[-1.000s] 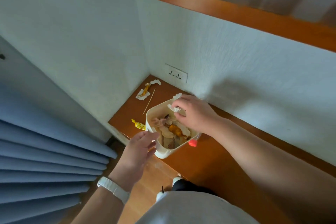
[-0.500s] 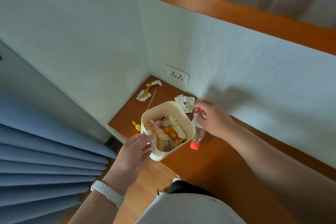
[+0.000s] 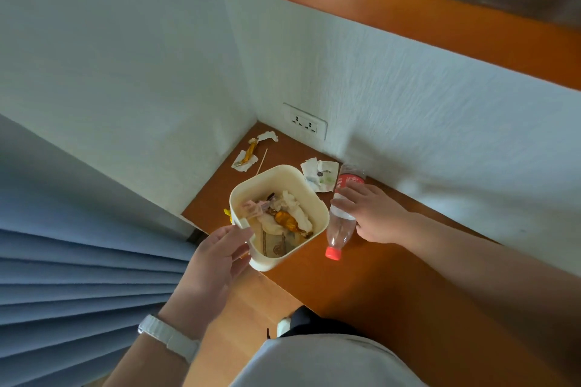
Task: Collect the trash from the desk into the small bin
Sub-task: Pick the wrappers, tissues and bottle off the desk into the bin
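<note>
While the left hand [image 3: 217, 261] pinches the near rim of the small cream bin [image 3: 317, 207], scraps lie around it on the brown desk [image 3: 361, 286]. A crumpled tissue [image 3: 320, 174] sits behind the bin, and a candy wrapper [image 3: 246, 155] and thin stick [image 3: 261, 161] lie by the corner under the wall socket [image 3: 304, 124]. The right hand [image 3: 374, 214] is wrapped around a clear plastic bottle [image 3: 339, 223] just right of the bin. Its red cap points toward the person. Its red label is too blurry to read.
</note>
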